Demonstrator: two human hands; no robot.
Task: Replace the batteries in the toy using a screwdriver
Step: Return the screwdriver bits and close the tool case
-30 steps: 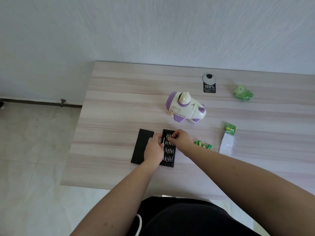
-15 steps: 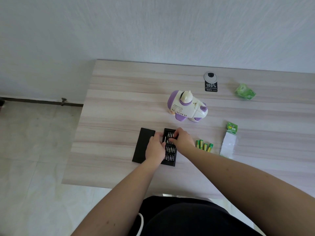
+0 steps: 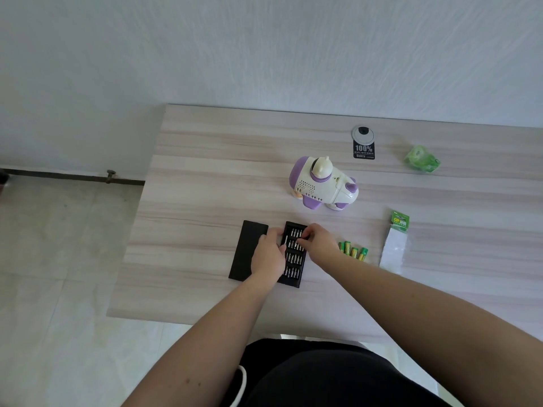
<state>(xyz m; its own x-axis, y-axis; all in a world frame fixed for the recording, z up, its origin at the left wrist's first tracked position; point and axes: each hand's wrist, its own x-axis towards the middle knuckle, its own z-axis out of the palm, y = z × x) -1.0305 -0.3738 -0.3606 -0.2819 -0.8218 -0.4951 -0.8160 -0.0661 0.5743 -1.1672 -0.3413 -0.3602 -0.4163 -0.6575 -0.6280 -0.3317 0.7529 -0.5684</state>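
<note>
Head view: table (image 3: 205,177) carries the toy (image 3: 323,183), standing untouched beyond both hands, up and slightly right, its long axis running left to right; the right hand (image 3: 318,245) is nearer it. Bit tray (image 3: 293,261) lies lengthwise toward the person, lid (image 3: 245,254) just left. Left hand (image 3: 269,257) rests curled on the tray's edge; grasp unclear. Right fingertips pinch at a bit. Batteries (image 3: 354,251) lie just right.

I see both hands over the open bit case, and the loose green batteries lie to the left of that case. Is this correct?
Not quite. In the head view both hands, left hand and right hand, are over the bit case, but the loose green batteries lie to its right.
</note>
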